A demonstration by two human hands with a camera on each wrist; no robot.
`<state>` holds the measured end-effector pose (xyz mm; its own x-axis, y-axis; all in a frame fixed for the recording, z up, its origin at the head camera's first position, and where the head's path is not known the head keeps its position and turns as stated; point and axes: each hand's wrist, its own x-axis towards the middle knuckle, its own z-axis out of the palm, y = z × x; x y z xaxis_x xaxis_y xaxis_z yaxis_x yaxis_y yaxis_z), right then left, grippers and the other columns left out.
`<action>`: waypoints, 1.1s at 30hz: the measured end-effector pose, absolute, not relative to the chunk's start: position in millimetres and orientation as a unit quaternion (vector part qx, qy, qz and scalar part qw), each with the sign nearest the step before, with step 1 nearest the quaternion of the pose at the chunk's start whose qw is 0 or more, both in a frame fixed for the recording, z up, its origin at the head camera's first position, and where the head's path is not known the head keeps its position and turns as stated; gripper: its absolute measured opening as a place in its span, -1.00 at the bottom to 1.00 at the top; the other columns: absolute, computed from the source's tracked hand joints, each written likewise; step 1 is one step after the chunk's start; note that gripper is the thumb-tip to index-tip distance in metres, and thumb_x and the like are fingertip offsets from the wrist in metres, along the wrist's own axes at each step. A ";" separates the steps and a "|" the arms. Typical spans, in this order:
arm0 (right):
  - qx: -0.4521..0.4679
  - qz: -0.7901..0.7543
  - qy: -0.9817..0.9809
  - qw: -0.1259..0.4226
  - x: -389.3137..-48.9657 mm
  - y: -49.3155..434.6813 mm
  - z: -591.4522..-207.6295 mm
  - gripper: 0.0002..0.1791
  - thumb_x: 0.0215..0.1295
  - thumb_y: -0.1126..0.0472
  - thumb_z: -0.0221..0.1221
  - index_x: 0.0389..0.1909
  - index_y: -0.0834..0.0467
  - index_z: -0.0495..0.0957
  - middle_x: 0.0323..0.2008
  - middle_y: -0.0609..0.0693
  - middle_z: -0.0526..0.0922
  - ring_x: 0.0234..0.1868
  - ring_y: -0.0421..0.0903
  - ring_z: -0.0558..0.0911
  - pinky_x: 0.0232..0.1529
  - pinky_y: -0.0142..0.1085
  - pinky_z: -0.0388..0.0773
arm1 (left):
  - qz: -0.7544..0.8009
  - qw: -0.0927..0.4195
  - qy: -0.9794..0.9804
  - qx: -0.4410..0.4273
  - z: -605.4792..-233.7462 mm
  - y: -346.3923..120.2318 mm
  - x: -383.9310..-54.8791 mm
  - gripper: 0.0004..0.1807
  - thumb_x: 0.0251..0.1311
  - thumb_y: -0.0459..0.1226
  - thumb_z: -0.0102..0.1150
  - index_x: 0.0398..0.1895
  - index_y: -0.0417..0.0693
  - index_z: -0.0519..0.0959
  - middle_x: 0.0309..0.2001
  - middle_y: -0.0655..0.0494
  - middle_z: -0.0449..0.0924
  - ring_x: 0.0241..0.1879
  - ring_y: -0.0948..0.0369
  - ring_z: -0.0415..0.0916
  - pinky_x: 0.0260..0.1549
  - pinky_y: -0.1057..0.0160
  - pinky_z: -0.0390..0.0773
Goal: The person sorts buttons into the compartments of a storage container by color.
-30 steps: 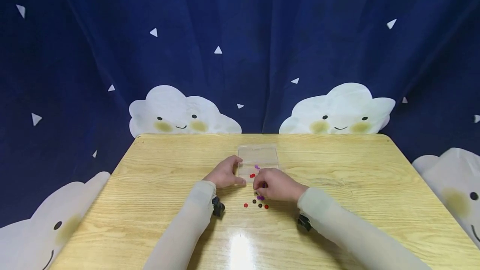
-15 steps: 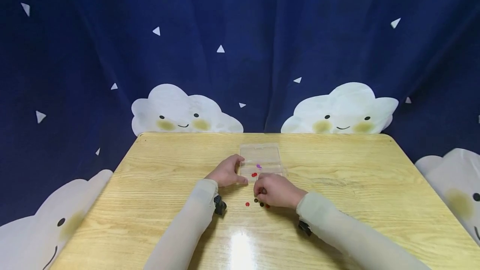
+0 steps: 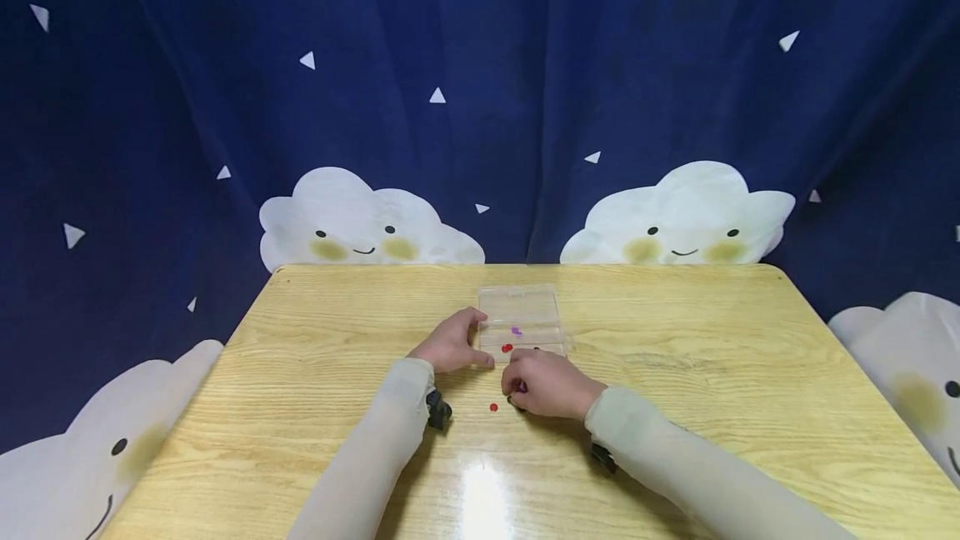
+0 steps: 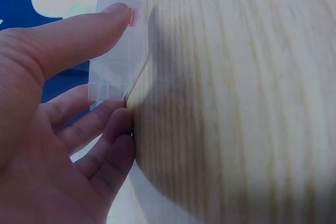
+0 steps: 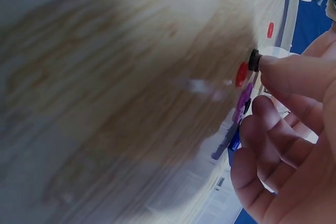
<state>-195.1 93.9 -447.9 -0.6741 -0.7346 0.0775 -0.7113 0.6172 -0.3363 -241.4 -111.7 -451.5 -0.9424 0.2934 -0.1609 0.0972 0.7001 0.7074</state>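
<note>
My left hand [image 3: 448, 344] holds the left end of a clear plastic box [image 3: 517, 305], whose lid lies open at the back. Its thumb lies along the front wall in the left wrist view, with the fingers behind the end. Right in front of the box, my right hand [image 3: 551, 382] bends low over the table. In the right wrist view its thumb tip is on a small black button [image 5: 254, 60]; the index fingertip is hidden. A red button [image 5: 241, 74] and a purple one [image 5: 243, 100] stand close by. Inside the box are red buttons [image 3: 507, 348] and purple pieces [image 3: 516, 331].
One loose red button [image 3: 493, 407] lies on the wooden table [image 3: 337, 315] left of my right hand. A blue piece [image 5: 234, 139] shows near the box in the right wrist view. Behind the table hangs a dark blue curtain [image 3: 480, 132] with white clouds.
My right hand has come slightly toward me and now covers the black, red and purple buttons seen in front of the box before. The left hand stays at the box.
</note>
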 end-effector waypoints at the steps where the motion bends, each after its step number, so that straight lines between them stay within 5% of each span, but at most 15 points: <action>1: -0.403 -0.171 0.898 0.034 -195.2 93.6 -447.5 -0.94 0.12 0.28 0.33 -0.41 0.03 0.71 -0.38 -0.15 0.56 -0.40 -0.32 0.45 -0.36 -0.45 0.44 | 0.373 0.132 0.912 0.106 -451.5 -111.9 -241.5 -0.16 -0.04 -0.20 0.55 0.34 -0.09 0.37 0.20 -0.08 0.45 0.11 0.05 0.43 0.20 0.03 0.44; 33: -0.419 -0.173 0.891 0.033 -197.5 95.8 -446.8 -0.88 0.16 0.32 0.33 -0.40 0.04 0.79 -0.39 -0.17 0.65 -0.35 -0.27 0.62 -0.23 -0.39 0.58 | 0.375 0.137 0.909 0.120 -452.1 -114.2 -240.8 -0.16 0.02 -0.18 0.52 0.38 -0.09 0.34 0.22 -0.08 0.44 0.12 0.06 0.42 0.17 0.02 0.45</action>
<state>-197.5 95.8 -446.8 -0.6473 -0.7573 0.0866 -0.7347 0.5895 -0.3357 -240.8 -114.2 -452.1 -0.9339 0.3202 -0.1587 0.1154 0.6905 0.7141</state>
